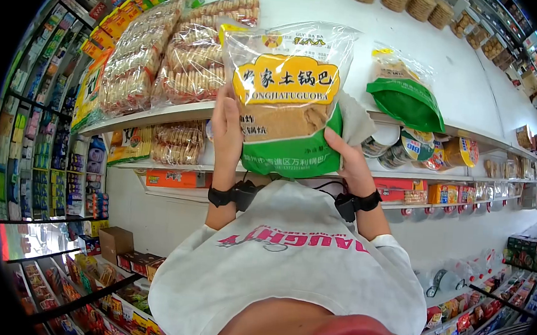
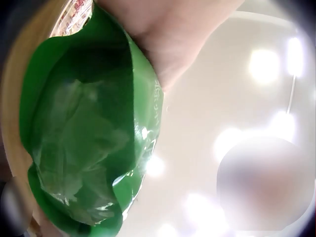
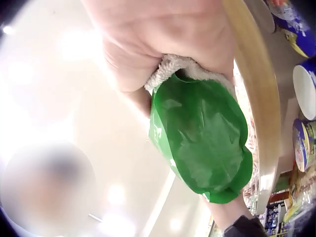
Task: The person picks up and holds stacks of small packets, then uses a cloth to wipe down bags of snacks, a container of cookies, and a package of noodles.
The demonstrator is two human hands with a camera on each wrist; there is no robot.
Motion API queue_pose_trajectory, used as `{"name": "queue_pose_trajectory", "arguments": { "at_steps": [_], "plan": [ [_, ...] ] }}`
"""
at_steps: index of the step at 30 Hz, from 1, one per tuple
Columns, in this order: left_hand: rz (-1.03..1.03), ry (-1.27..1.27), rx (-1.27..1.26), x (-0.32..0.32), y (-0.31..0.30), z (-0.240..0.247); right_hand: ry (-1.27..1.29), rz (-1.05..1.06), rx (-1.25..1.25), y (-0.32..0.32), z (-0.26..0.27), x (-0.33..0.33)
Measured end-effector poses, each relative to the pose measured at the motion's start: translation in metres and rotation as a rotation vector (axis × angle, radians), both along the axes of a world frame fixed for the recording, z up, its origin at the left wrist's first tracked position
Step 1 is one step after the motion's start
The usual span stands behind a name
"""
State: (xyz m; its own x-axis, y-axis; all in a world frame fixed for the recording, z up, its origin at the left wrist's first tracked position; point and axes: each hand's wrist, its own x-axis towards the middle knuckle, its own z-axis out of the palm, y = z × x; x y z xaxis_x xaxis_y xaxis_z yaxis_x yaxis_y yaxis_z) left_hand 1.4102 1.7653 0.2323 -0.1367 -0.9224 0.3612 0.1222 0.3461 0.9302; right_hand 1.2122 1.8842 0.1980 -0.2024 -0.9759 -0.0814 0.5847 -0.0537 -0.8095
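Observation:
Upright in front of the chest, both hands hold a clear bag of guoba rice crackers [image 1: 288, 110] with a yellow label and a green bottom. The left hand [image 1: 226, 130] grips its left side, most fingers hidden behind. At the lower right edge, the right hand [image 1: 351, 161] has its thumb on the front. A whitish cloth [image 1: 356, 119] sits between the right hand and the bag's back; its terry texture shows in the right wrist view. Both wrist views look up at the bag's green underside [image 2: 84, 123]. A similar green-bottomed bag [image 1: 405, 96] lies on the shelf to the right.
The white shelf [image 1: 468, 75] has a wooden front edge. Large packs of stacked round biscuits [image 1: 140, 59] stand on its left. Instant noodle tubs [image 1: 416, 147] fill the tier below at right. Tall shelves of packaged goods [image 1: 51, 115] rise at far left.

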Motion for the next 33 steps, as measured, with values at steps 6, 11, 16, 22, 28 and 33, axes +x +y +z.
{"name": "queue_pose_trajectory", "arguments": {
  "at_steps": [6,11,16,22,28,33],
  "plan": [
    [0.064,-0.049,-0.406,0.007,0.017,0.015,-0.106,-0.201,-0.049,-0.003,-0.015,-0.002],
    [-0.232,-0.011,-0.310,-0.028,0.054,0.032,0.948,-0.475,-0.198,0.003,0.026,0.009],
    [-0.277,0.221,-0.040,-0.007,0.041,-0.028,1.241,-0.242,-0.673,-0.011,0.027,0.042],
    [-0.182,0.376,0.266,0.002,0.035,-0.028,1.413,-0.351,-0.614,-0.026,0.023,0.056],
    [-0.267,0.372,0.398,0.000,0.045,-0.033,0.928,-0.523,-0.442,-0.045,0.045,0.034],
    [-0.282,0.544,0.482,0.005,0.046,-0.015,0.782,-0.412,-0.258,-0.042,0.022,0.015]
  ]
}}
